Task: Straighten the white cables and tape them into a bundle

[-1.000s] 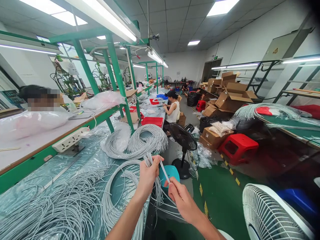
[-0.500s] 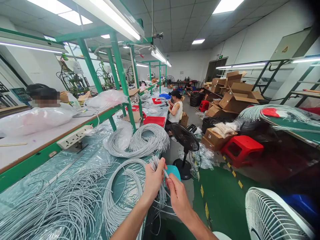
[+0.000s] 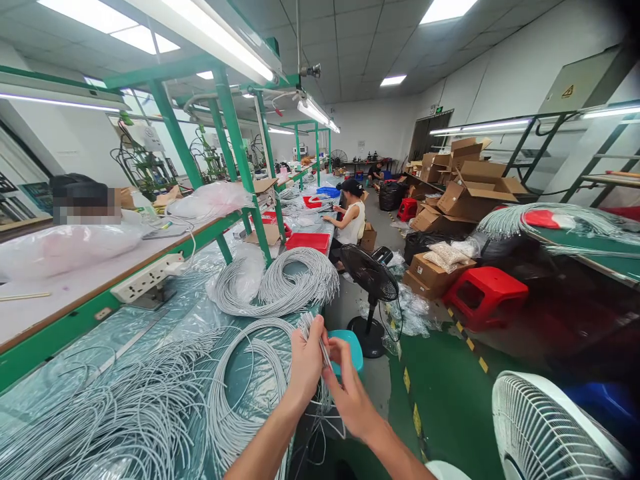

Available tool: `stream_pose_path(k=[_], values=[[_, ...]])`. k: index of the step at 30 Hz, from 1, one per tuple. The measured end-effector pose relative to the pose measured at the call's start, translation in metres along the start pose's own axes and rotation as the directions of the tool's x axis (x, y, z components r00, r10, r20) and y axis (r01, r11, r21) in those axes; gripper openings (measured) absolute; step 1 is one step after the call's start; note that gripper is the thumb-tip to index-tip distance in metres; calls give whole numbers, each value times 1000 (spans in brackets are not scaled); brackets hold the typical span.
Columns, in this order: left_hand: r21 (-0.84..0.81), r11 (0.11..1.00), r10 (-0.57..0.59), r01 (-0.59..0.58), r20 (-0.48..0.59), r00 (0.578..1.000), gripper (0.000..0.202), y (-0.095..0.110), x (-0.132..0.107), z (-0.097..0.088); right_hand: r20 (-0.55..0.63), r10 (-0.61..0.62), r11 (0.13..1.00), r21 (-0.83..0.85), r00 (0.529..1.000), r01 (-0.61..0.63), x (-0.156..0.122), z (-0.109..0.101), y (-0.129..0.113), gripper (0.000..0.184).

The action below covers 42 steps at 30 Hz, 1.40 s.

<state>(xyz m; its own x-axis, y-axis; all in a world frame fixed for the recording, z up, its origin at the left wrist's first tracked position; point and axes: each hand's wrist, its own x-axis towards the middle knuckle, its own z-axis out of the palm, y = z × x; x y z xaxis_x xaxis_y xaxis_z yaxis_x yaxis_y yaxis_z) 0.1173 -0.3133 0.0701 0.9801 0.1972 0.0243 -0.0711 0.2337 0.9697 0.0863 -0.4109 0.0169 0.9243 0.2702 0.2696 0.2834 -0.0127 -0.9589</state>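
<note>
Brought the right hand [image 3: 349, 390] closer in to the left hand [image 3: 306, 363] over the last half second, parting thumb from fingertips at the grey cable bundle [image 3: 306, 325]; cannot tell whether pinching strands. With left grip closed around it, holding the bundle beside the table [image 3: 150, 337], right of coiled cables [image 3: 219, 387].

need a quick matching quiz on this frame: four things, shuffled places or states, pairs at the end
Things:
1. cable bundle
2. power strip
3. black fan
4. white fan

Places or states:
A. lower right corner of the view
B. on the floor, left of the red stool
C. gripped in the left hand
D. along the green rail

Pairs: 1-C, 2-D, 3-B, 4-A
</note>
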Motion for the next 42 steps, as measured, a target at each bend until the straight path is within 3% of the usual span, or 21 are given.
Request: stream_pose_path(k=[4,7,10,16,20,23,28,31,34,38,42], values=[[20,999,-39,38,3,999,48,-1,-2,2,288,102,970,185,952,-159,22,-13,5,33],[64,998,-11,10,25,1000,50,-1,-6,4,491,188,921,212,851,-326,37,-21,17,37],[137,988,67,-69,18,998,50,2,-5,3,563,225,897,199,796,-394,43,-20,24,39],[227,950,230,-215,-45,972,44,16,-1,-10,524,252,903,176,814,-393,43,-2,15,41],[182,950,249,-253,48,967,34,26,-7,-16,462,246,931,133,852,-341,34,9,12,44],[250,924,259,-288,142,955,28,33,-16,-22,407,238,946,111,882,-306,20,13,16,50],[502,730,414,-464,216,884,10,37,-34,-33,352,204,920,249,913,-302,1,14,19,52],[517,675,499,-526,206,842,11,37,-40,-37,305,189,927,259,933,-272,-2,11,19,51],[420,738,485,-527,212,848,13,36,-38,-38,305,169,938,243,937,-248,-3,9,18,52],[149,914,337,-378,242,910,10,33,-32,-37,313,164,944,226,935,-241,-5,4,14,55],[20,956,277,-291,254,927,13,33,-29,-33,331,145,950,216,932,-225,-7,-2,9,57]])
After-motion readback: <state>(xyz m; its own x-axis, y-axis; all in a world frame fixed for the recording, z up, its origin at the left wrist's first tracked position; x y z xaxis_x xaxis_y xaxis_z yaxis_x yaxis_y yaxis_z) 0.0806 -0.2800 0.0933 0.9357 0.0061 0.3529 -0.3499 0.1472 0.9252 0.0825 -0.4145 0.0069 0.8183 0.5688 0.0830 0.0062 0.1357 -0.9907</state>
